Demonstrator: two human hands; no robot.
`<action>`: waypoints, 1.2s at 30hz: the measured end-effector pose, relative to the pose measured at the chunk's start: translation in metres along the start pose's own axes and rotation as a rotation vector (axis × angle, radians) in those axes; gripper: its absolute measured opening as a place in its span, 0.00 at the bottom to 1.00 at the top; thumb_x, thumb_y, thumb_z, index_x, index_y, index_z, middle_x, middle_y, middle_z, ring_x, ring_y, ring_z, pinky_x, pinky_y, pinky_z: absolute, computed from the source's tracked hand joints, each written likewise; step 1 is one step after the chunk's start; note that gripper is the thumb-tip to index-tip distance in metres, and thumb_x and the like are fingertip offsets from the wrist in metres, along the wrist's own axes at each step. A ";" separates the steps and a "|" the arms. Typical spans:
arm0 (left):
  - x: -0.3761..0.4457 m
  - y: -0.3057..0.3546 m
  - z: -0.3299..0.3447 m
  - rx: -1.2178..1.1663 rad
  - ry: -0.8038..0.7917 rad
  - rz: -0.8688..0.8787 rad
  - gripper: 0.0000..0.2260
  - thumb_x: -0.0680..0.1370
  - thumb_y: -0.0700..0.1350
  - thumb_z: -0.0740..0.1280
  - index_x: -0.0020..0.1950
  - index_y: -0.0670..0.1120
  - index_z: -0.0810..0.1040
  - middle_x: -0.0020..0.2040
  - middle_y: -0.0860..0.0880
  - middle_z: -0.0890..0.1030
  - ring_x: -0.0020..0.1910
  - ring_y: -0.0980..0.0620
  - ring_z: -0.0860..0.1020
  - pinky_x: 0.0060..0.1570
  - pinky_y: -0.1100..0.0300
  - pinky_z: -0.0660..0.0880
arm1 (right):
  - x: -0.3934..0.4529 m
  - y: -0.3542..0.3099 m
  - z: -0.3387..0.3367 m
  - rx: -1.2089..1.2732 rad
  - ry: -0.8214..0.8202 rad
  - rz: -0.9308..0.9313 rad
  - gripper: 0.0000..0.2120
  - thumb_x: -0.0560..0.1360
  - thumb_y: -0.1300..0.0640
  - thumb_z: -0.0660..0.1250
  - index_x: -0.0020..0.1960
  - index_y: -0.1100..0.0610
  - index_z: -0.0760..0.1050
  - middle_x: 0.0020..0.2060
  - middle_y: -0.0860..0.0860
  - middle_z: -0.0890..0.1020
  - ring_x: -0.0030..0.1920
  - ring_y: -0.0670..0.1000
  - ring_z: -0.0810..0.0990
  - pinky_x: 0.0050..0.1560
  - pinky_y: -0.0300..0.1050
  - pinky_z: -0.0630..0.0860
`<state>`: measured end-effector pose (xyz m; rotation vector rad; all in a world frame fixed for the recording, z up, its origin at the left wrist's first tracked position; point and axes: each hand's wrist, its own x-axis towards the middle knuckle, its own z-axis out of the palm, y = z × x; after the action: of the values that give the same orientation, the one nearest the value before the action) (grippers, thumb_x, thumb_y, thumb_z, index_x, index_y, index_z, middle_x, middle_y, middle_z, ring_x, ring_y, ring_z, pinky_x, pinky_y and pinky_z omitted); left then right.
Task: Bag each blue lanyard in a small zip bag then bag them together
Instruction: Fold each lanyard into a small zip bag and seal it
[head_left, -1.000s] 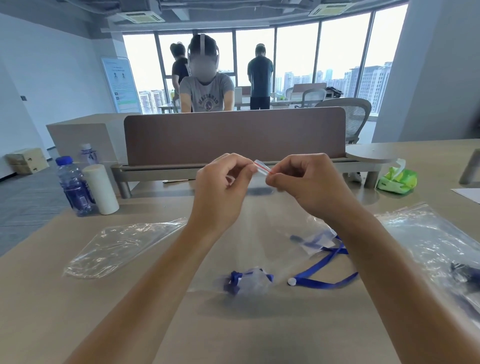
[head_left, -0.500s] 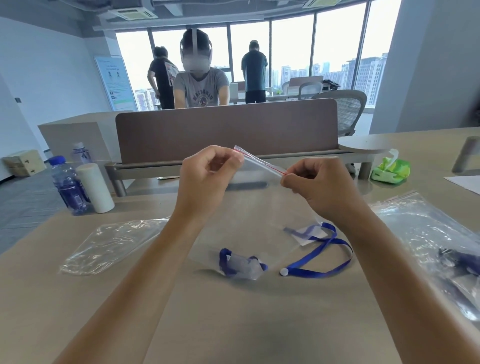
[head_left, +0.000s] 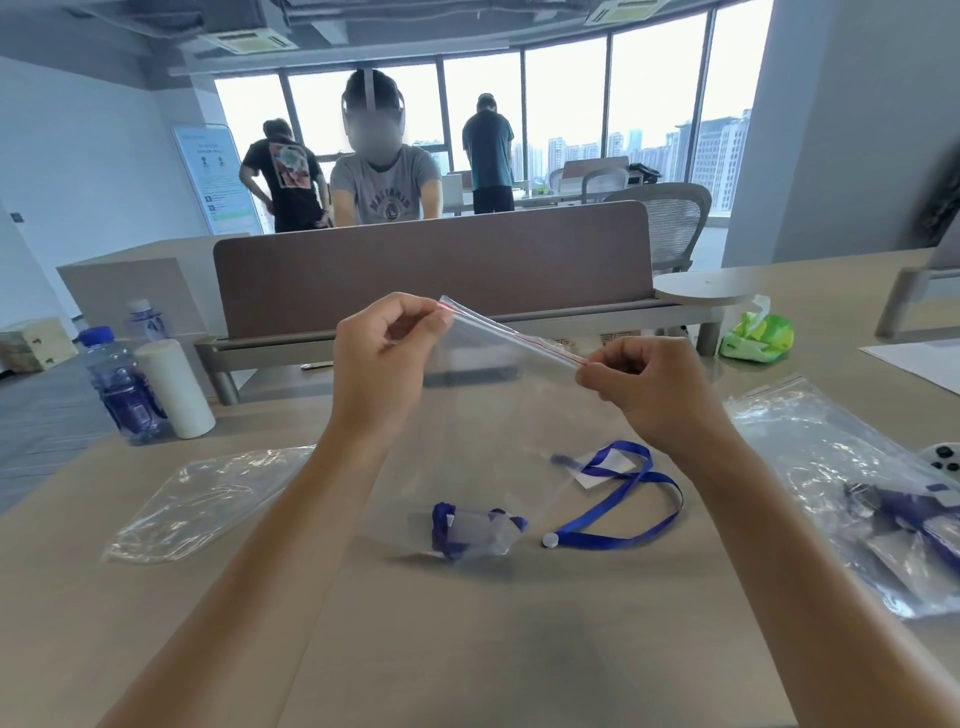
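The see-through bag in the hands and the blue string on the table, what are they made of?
The bag looks like thin, clear, glossy plastic film: the table shows through it, and a red zip line runs along its top edge. The left hand and right hand pinch its top corners. The blue lanyard looks like flat woven fabric ribbon, probably polyester, with a slight sheen; it bends in soft loops.

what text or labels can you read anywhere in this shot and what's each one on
No text here can be read with certainty.
Grey t-shirt of the person across the desk: arched chest lettering, too blurred to read.
Standing poster by the window: lines of print, too small.
Black t-shirt, back graphic: no legible words.
Water bottle label: blurred.
Green packet: no readable print.
Zip bag held up by both hands: a red line, no words.
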<state>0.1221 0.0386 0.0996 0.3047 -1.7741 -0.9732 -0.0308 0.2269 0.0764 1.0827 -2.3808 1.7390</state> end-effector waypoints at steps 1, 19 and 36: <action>0.001 0.001 0.000 -0.015 0.019 -0.008 0.03 0.78 0.43 0.73 0.45 0.46 0.85 0.37 0.53 0.83 0.38 0.56 0.78 0.43 0.60 0.76 | -0.001 0.000 -0.002 0.007 0.013 -0.001 0.04 0.74 0.56 0.76 0.40 0.51 0.84 0.34 0.51 0.84 0.34 0.46 0.78 0.38 0.42 0.76; 0.016 0.001 0.004 -0.154 0.139 -0.107 0.03 0.79 0.42 0.71 0.48 0.44 0.85 0.35 0.50 0.82 0.34 0.55 0.79 0.39 0.65 0.74 | 0.005 -0.002 -0.019 -0.037 0.197 -0.069 0.11 0.75 0.47 0.76 0.40 0.53 0.82 0.33 0.50 0.84 0.32 0.46 0.76 0.36 0.40 0.73; -0.003 0.040 -0.007 -0.317 0.088 -0.129 0.02 0.78 0.42 0.73 0.48 0.45 0.85 0.35 0.50 0.82 0.35 0.54 0.78 0.38 0.63 0.74 | -0.038 -0.033 -0.052 -0.071 0.266 -0.108 0.07 0.77 0.52 0.73 0.45 0.54 0.84 0.36 0.49 0.85 0.36 0.49 0.81 0.41 0.42 0.76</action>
<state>0.1386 0.0626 0.1275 0.2576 -1.5066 -1.2948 -0.0043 0.2851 0.1098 0.8899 -2.1654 1.6342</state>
